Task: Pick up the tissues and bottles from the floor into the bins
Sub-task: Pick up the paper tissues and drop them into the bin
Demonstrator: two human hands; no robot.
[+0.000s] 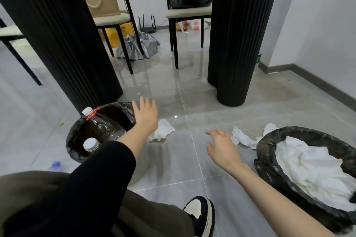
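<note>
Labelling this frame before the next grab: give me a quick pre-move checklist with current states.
1. Left hand free: ok, open, holding nothing.
2. Right hand free: ok, open, fingers spread.
3. Crumpled white tissue by the left hand reachable: ok, on the grey floor tiles, partly hidden by the wrist.
4. Crumpled white tissue by the right hand reachable: ok, lying between the fingers and the bin rim.
5. Black-bagged bin holding white tissues has room: cannot tell, tissue is piled high.
6. Black-bagged bin holding clear plastic bottles is sorted right: ok, only bottles visible.
</note>
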